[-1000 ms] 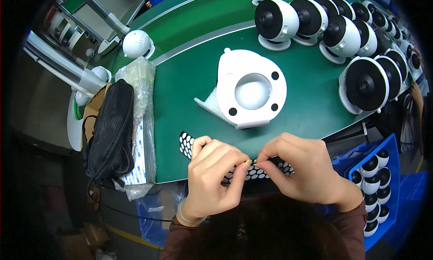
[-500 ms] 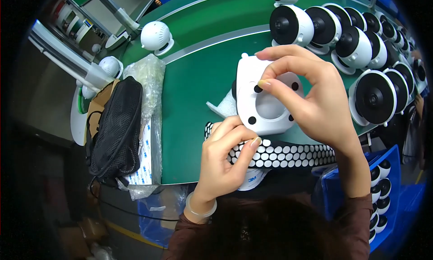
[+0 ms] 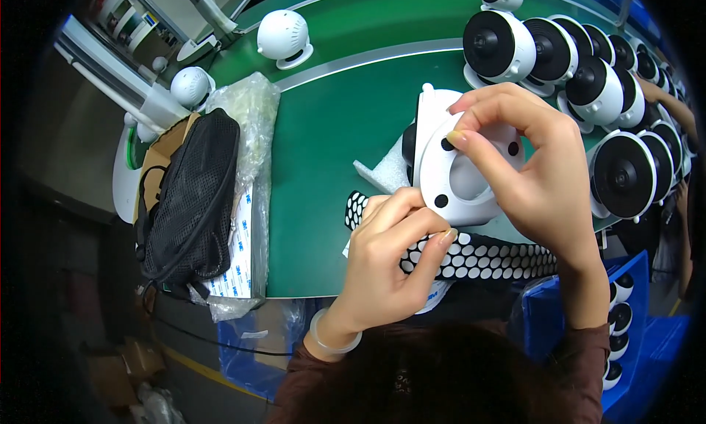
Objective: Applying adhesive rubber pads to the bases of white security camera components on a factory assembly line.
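Note:
A white camera (image 3: 435, 175) is tipped so its round, ring-shaped base faces me, with black round pads set around the ring. My right hand (image 3: 540, 152) is closed at its upper edge, thumb pressed beside the upper-left pad (image 3: 447, 144) and index finger on the rim. Below, my left hand (image 3: 390, 251) pinches a black sheet covered with white round pads (image 3: 507, 258), its fingers close against the camera's lower edge. That sheet curves along the table's near edge; part of it is hidden behind my left hand. White foam (image 3: 386, 168) lies behind the camera.
Rows of white cameras with black fronts (image 3: 500, 45) fill the far right. A black mesh bag (image 3: 193, 196) and bubble wrap (image 3: 254, 115) lie at left. One white camera (image 3: 284, 38) stands at the back. A blue bin (image 3: 636, 291) holds cameras at lower right; another person's arm (image 3: 669, 104) shows beyond.
The camera has turned, its base now facing more to the right, and a dark part shows at its left side. Both hands stay on their things. The whole view has shifted slightly.

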